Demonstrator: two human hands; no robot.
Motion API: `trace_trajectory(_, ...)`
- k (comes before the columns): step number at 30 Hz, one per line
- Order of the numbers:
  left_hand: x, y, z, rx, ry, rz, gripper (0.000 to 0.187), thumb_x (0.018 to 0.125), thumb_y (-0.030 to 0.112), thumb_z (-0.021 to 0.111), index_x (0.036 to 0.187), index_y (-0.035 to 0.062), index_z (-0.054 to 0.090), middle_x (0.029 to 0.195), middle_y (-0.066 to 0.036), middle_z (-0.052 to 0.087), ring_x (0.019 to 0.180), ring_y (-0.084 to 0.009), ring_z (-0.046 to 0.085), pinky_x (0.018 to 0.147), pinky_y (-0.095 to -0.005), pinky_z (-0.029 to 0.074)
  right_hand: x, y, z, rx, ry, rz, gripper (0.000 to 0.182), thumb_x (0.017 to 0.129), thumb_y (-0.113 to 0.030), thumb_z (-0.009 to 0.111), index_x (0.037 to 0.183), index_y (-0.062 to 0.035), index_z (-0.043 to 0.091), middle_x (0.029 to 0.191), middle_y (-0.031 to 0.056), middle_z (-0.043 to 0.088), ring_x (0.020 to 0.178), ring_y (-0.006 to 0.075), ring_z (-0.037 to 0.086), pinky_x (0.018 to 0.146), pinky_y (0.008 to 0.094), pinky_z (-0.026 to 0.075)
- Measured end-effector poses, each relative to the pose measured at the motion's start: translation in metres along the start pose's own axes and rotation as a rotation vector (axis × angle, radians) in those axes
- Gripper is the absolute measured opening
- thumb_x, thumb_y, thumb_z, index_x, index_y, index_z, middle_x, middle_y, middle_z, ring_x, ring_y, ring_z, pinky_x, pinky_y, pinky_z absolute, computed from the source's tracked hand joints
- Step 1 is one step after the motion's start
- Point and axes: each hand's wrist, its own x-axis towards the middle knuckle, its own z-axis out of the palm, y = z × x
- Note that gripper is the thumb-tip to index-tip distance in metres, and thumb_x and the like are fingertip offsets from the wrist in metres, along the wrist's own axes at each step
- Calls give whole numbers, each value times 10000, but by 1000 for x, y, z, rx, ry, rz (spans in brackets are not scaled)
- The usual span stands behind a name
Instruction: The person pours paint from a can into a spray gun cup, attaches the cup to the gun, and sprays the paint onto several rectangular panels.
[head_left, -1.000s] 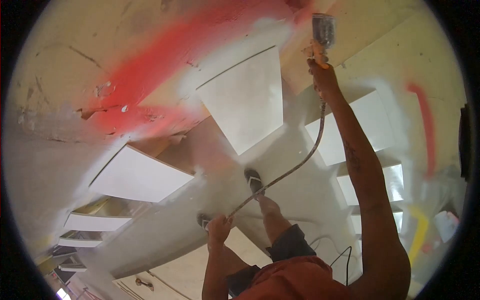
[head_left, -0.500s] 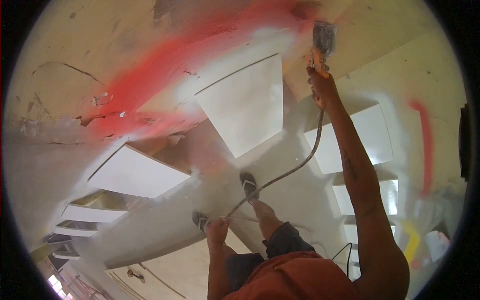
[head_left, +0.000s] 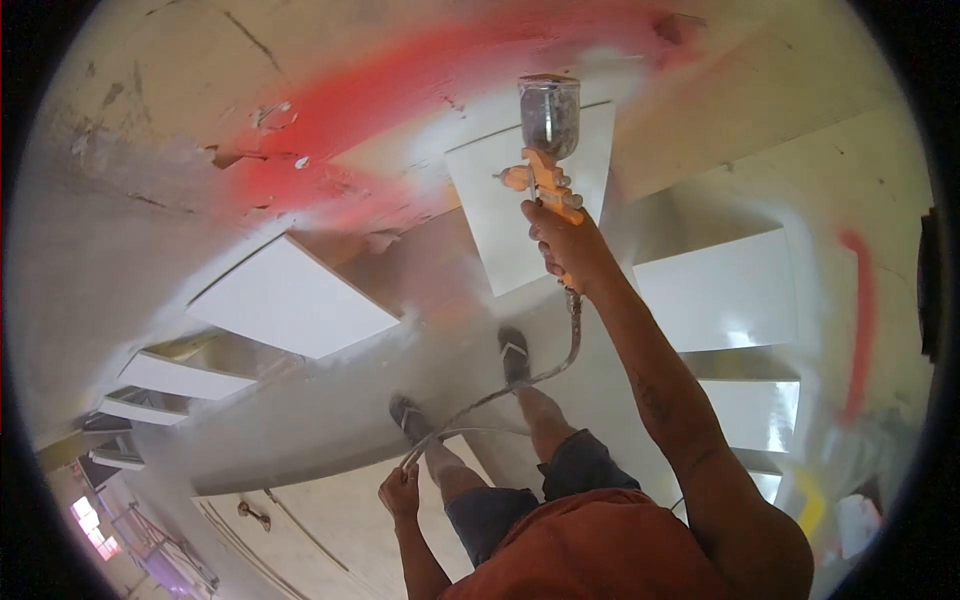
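My right hand (head_left: 568,242) is wrapped round the handle of an orange spray gun (head_left: 543,180), which has a stained metal cup (head_left: 550,120) on top. Its nozzle points to the left. Behind the gun a white panel (head_left: 478,205) leans against the paint-marked wall. From the handle an air hose (head_left: 574,340) curves down past my feet to my left hand (head_left: 400,490), whose fingers are closed on it. To the left of the gun lies another white panel (head_left: 295,300); a third white panel (head_left: 718,292) is beyond my right forearm.
Smaller white panels (head_left: 185,376) line the left side, and more stand at the right (head_left: 750,412). The wall carries a broad red paint patch (head_left: 340,115). A pale board (head_left: 330,510) lies behind my feet. The hose crosses the floor close to my sandals (head_left: 513,352).
My right hand has brought the spray gun left and closer, from the far right to in front of the middle panel. My left hand has shifted slightly left and back with the hose.
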Motion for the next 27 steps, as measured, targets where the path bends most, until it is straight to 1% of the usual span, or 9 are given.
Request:
trace_trajectory(5,-30,-11,0,7,14,-102,478,854,404,727,622,29,542,545,-137,536,499,-294,517,522,-433,407,-28,-5,27,25,-201,-53,263,956,-358,600,1007,-101,579,839,1,604,457,17,310,386,204,248)
trace_trajectory(9,-41,-12,9,-43,6,-73,447,850,385,729,660,4,591,575,-154,570,503,-294,533,528,-424,426,-17,6,25,-47,-155,-14,255,954,-362,611,949,-110,567,775,-16,574,448,19,316,381,203,250)
trace_trajectory(12,-33,-1,13,-86,27,-43,428,802,344,773,607,56,525,571,-145,546,549,-376,547,533,-472,398,-8,12,18,-3,-28,-13,249,942,-358,633,879,-133,548,698,-44,527,435,20,320,373,202,253)
trace_trajectory(14,-26,6,16,-74,11,-5,422,800,349,769,611,55,532,585,-144,560,563,-371,559,540,-474,407,-7,10,0,7,154,-54,264,923,-358,662,826,-153,528,642,-68,478,426,17,329,365,201,261)
trace_trajectory(18,-11,32,22,5,-92,96,397,802,363,751,637,54,564,636,-144,610,622,-369,598,562,-470,438,-3,4,-58,-58,316,-169,270,901,-376,691,831,-162,543,617,-73,454,418,22,327,365,205,266)
trace_trajectory(22,4,80,21,-61,-146,159,363,809,366,742,668,59,609,647,-138,625,639,-378,609,586,-463,456,-8,-10,-123,11,460,-155,282,906,-390,683,816,-160,546,599,-73,432,417,31,326,365,216,255)
trace_trajectory(25,17,87,37,-91,-188,294,296,826,349,726,760,68,662,661,-142,629,652,-375,620,611,-464,472,-15,-8,-159,-127,718,-267,290,938,-368,647,825,-113,571,582,-72,410,405,38,325,355,229,235)
trace_trajectory(26,22,93,40,-52,-222,319,285,842,352,710,822,69,680,696,-149,642,685,-360,633,638,-460,485,-21,-4,-167,-123,721,-269,290,938,-368,647,825,-113,571,582,-72,410,405,38,325,355,229,235)
trace_trajectory(27,23,98,42,-12,-255,343,286,859,354,694,884,70,698,732,-157,656,719,-345,647,665,-457,498,-30,3,-176,-179,708,-403,306,953,-385,627,897,-85,603,626,-53,444,429,45,333,385,228,259)
